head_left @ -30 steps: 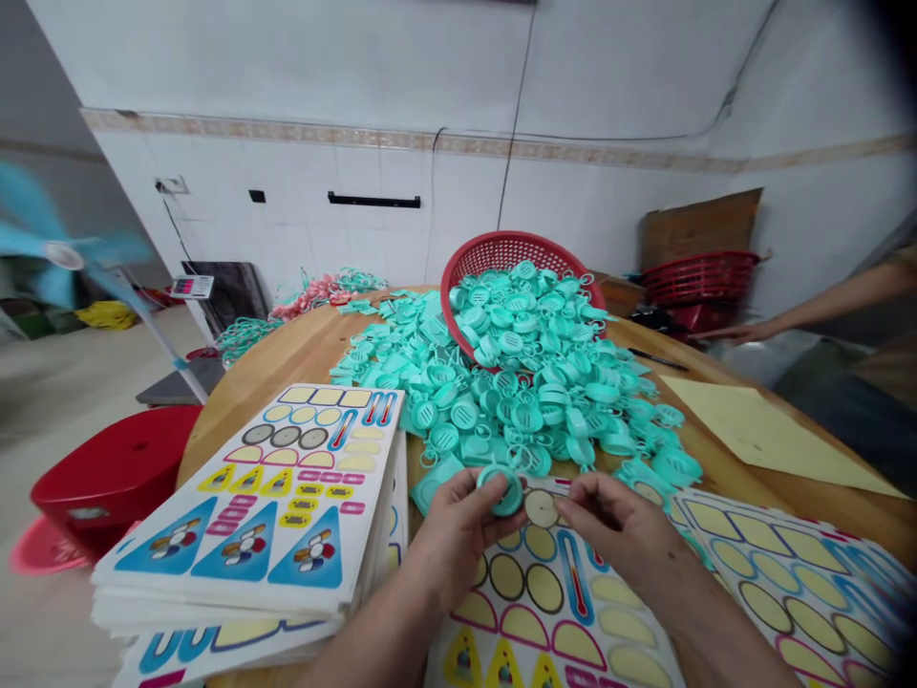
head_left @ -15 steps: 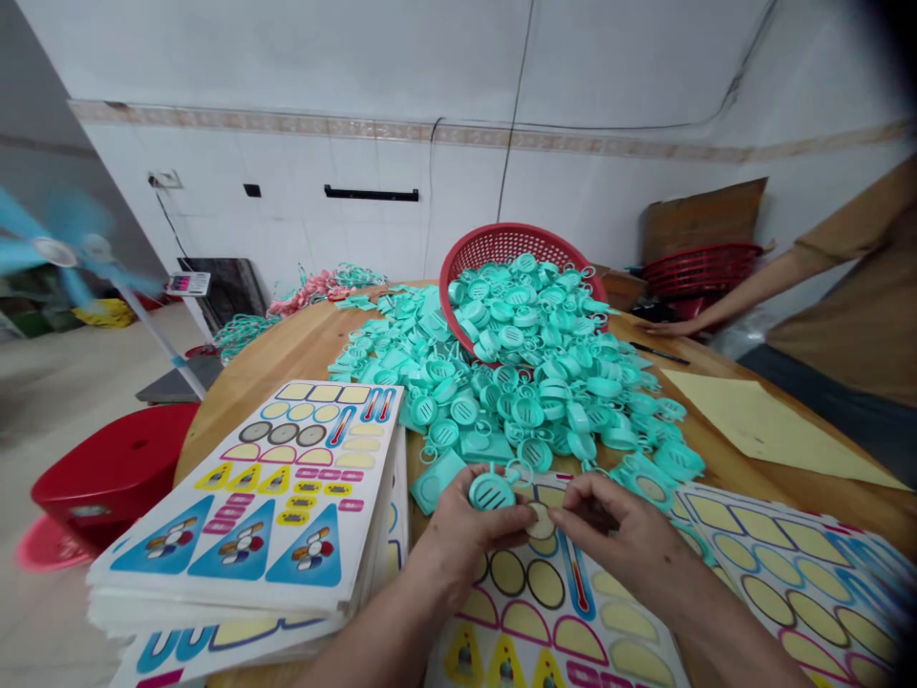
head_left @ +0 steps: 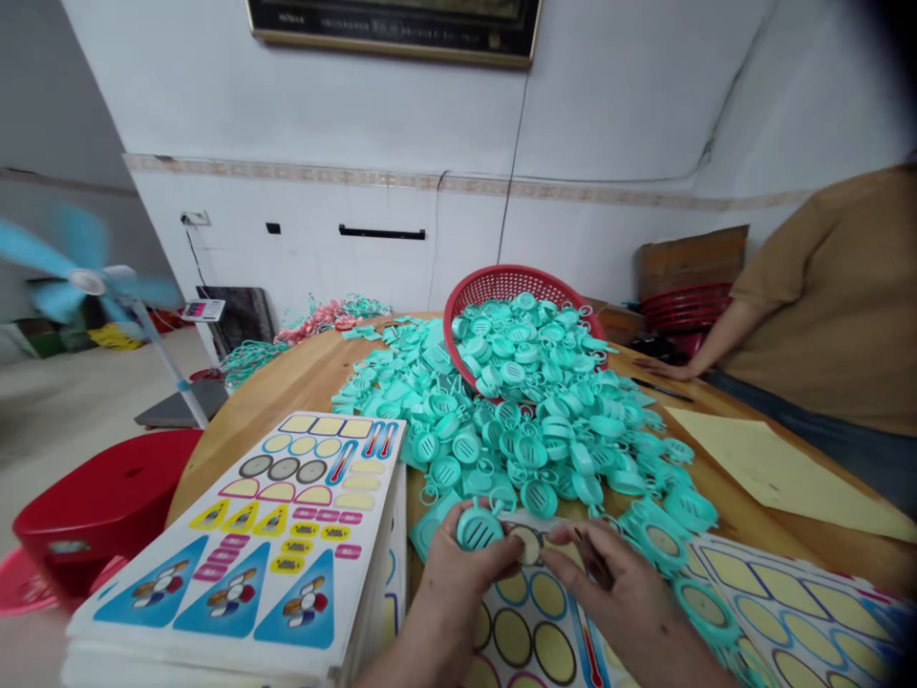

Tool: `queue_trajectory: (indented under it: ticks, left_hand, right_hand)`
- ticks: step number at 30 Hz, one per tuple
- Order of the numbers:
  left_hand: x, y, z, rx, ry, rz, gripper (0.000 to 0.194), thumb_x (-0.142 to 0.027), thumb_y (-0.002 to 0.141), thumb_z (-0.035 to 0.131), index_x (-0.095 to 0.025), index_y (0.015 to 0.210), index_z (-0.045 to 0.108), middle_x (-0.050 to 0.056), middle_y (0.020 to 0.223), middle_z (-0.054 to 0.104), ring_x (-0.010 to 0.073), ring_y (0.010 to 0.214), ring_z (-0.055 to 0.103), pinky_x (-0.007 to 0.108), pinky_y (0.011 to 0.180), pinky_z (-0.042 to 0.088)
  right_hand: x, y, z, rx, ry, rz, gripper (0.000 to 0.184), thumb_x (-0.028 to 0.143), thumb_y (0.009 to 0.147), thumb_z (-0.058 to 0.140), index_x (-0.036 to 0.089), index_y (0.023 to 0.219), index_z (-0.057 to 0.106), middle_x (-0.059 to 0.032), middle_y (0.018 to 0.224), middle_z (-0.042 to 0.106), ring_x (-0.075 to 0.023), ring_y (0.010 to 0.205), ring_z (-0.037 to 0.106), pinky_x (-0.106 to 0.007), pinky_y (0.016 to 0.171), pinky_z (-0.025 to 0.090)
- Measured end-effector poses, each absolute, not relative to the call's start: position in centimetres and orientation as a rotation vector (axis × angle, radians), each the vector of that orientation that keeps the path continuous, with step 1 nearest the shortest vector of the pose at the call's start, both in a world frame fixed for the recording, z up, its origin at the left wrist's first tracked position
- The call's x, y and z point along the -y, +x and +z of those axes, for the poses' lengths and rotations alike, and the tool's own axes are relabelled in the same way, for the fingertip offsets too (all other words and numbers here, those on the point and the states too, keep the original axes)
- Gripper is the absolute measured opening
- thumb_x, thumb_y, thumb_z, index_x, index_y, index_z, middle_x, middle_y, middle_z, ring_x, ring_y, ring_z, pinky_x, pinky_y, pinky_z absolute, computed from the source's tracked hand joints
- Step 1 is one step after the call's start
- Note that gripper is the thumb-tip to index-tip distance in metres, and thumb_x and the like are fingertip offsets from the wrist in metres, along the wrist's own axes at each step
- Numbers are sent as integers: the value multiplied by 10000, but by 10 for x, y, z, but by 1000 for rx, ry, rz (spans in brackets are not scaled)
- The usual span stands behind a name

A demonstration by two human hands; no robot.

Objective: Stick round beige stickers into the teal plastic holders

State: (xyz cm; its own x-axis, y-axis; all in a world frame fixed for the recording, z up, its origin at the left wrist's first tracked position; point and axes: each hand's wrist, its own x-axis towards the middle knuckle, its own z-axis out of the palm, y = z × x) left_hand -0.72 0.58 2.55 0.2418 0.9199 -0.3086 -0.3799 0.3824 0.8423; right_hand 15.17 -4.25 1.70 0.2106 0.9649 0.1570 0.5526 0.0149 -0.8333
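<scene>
My left hand [head_left: 462,571] grips a round turquoise plastic piece with slots [head_left: 479,528], held up just above the table. My right hand [head_left: 614,585] pinches a small round yellowish sticker [head_left: 528,545] and holds it against the edge of that piece. Both hands hover over a sticker sheet [head_left: 534,626] printed with ovals and a thermometer. Just beyond my fingers begins a big heap of the same turquoise pieces [head_left: 534,420], spilling from a tipped red basket [head_left: 501,287].
A stack of sticker sheets [head_left: 258,545] lies at my left and another sheet [head_left: 809,612] at my right on the round wooden table [head_left: 293,373]. A yellow paper [head_left: 774,468] lies far right, beside another person [head_left: 838,306] leaning a hand on the table. A fan [head_left: 86,282] spins at left, above a red stool [head_left: 107,497].
The turquoise piece has turned in my left hand, slotted face now toward me, and my right hand has brought the sticker against it. The view tilted up; the other person moved closer.
</scene>
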Motion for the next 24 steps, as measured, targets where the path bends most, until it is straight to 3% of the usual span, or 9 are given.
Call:
queue_trajectory:
  ticks: [10,13,17,24]
  left_hand:
    - [-2,-7,17,-790,643,972,579,-260,444,878,-142,915,564,-27,684,607,87,617,545,234,635,483]
    - [0,-8,16,-688,636,969,434,-276,583,824,-144,918,580,19,790,642,125,723,592,271,710,498]
    - [1,-9,16,-475,523,930,249,-339,798,635,-136,939,603,80,919,648,176,832,606,350,799,497]
    - [4,-11,17,-426,586,847,257,-333,856,563,-133,997,640,119,1063,634,194,978,575,326,878,448]
  right_hand:
    - [37,144,8,1350,-1517,790,262,470,757,612,211,735,637,2,695,591,-164,658,565,-232,605,467]
    - [38,144,16,1285,-1542,786,256,467,740,618,212,712,620,0,697,596,-174,682,565,-242,639,470]
    - [38,153,14,1193,-1562,810,289,503,754,603,216,785,616,-8,750,613,-189,736,566,-254,673,469]
    - [36,168,8,1189,-1548,784,278,485,795,590,207,789,596,-6,758,595,-186,773,562,-250,702,462]
